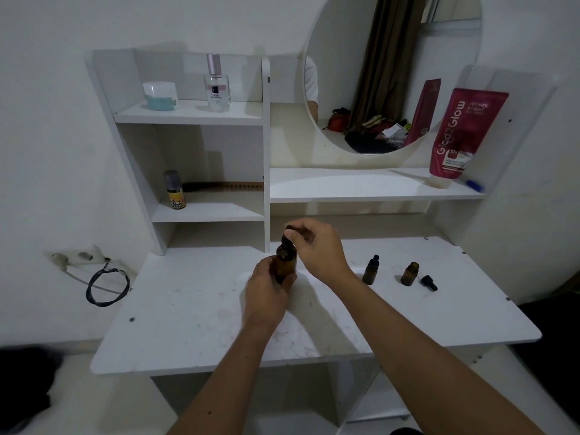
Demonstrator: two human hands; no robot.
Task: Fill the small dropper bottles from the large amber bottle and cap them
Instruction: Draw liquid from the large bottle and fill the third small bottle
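- My left hand (266, 296) wraps the large smooth amber glass bottle (286, 264), upright on the white desk (188, 324); my right hand (317, 249) pinches its black rubber dropper top (287, 235).
- Risk, as I judge it: the slick glass could twist or tip if my lower grip loosens, spilling liquid.
- Right of my grip: a capped small amber dropper bottle (370, 270), an open small amber bottle (410, 274), and just beside it a loose black dropper cap (429, 282) that could roll.
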